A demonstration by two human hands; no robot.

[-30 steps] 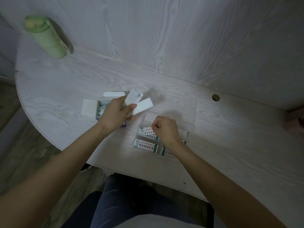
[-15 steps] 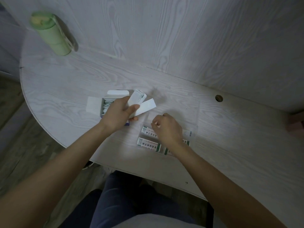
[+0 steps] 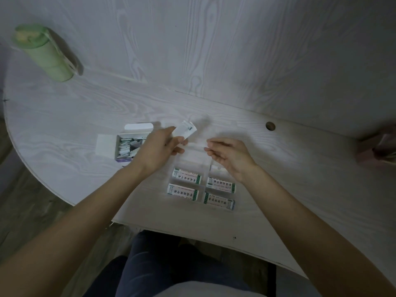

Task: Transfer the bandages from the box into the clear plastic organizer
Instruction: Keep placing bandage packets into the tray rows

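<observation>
On the pale wood-grain table (image 3: 64, 129), the open box (image 3: 126, 146) lies left of the clear plastic organizer (image 3: 192, 159), whose near compartments hold bandages (image 3: 186, 176). The left hand (image 3: 156, 148) reaches forward, fingers curled around a small white stack of bandage packets (image 3: 185, 130). The right hand (image 3: 229, 154) hovers over the organizer, fingers loosely extended and holding nothing.

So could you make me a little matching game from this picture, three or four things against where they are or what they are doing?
Things:
1. green bottle
2. box
3. left hand
4. right hand

States:
A. open, holding nothing
B. far left of the table, by the wall
C. grips a stack of white strips
D. flaps open, bandages inside

Pairs: 1-B, 2-D, 3-C, 4-A
</observation>
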